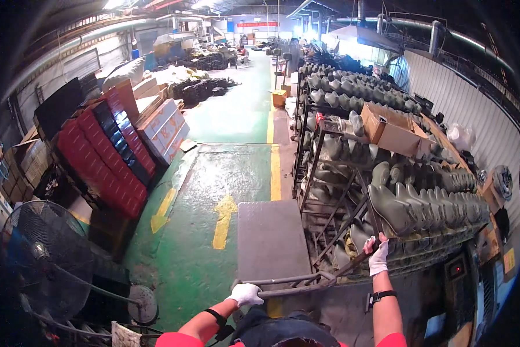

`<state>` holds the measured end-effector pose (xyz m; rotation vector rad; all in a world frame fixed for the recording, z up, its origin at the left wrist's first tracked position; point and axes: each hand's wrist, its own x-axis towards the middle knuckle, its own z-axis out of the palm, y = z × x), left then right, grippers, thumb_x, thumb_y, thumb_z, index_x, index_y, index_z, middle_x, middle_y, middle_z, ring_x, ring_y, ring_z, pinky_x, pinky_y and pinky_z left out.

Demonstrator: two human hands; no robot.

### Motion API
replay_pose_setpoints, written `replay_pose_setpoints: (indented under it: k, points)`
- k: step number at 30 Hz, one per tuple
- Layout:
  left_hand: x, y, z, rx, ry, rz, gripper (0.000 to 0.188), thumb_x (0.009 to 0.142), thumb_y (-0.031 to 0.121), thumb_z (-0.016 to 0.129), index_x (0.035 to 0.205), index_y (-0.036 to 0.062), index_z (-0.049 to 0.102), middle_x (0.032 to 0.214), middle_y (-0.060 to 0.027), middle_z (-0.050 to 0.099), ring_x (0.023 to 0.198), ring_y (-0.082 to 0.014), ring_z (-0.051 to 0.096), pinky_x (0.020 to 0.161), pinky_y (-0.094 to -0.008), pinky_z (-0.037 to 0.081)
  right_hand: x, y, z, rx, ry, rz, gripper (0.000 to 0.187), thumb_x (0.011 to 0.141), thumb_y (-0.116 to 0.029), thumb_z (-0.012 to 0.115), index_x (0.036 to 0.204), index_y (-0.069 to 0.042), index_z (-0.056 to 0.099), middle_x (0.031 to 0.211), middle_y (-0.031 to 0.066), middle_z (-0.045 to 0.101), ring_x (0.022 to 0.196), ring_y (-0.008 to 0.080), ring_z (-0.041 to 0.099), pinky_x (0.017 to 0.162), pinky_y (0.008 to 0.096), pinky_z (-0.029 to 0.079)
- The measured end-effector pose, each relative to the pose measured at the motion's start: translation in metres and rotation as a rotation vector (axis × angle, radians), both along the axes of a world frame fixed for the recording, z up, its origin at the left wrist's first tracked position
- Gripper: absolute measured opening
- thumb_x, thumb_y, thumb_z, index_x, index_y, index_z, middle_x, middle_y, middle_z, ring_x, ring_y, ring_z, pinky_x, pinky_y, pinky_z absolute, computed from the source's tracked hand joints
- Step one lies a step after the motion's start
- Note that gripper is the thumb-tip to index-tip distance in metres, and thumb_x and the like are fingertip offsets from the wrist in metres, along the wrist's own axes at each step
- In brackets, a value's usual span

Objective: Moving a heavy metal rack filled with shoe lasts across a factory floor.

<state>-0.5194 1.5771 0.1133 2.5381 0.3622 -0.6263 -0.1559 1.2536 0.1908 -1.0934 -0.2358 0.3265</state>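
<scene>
My left hand (246,294), in a white glove, is closed round the handlebar (294,281) of a flat platform cart (272,237). The cart's dark grey deck lies ahead of me on the floor. Over to the right, my gloved right hand (379,258) is closed at the end corner of a dark metal rack (371,213), its bare-looking fingertips against the frame. Rows of grey-green shapes that look like shoe lasts (399,211) fill this rack's shelves, just beyond that hand.
A pedestal fan (46,254) stands at the near left. Behind it lean stacked red boxes (100,159) and white cartons (162,130). The green aisle (208,168) carries yellow arrows. An open cardboard box (396,130) rests on the rack. A person (242,53) sits far off.
</scene>
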Motion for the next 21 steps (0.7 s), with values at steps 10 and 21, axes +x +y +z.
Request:
replay_pose_setpoints:
  k: [10, 21]
  points:
    - [-0.012, -0.009, 0.011, 0.039, 0.038, 0.004, 0.043, 0.071, 0.047, 0.068, 0.101, 0.0180, 0.075, 0.094, -0.0106, 0.073, 0.091, -0.0310, 0.070, 0.081, -0.0438, 0.054, 0.001, -0.001, -0.001, 0.026, 0.069, -0.019, 0.057, 0.090, -0.054, 0.050, 0.055, -0.010, 0.042, 0.049, 0.0052, 0.039, 0.043, 0.0208, 0.038, 0.053, 0.0355, 0.037]
    - [-0.015, -0.008, 0.011, 0.005, 0.028, -0.011, 0.044, 0.073, 0.047, 0.067, 0.105, 0.0183, 0.074, 0.095, -0.0115, 0.073, 0.092, -0.0320, 0.070, 0.081, -0.0443, 0.053, 0.000, -0.006, -0.005, -0.029, 0.063, -0.013, 0.057, 0.091, -0.057, 0.046, 0.057, -0.012, 0.042, 0.051, 0.0046, 0.039, 0.045, 0.0200, 0.038, 0.054, 0.0349, 0.037]
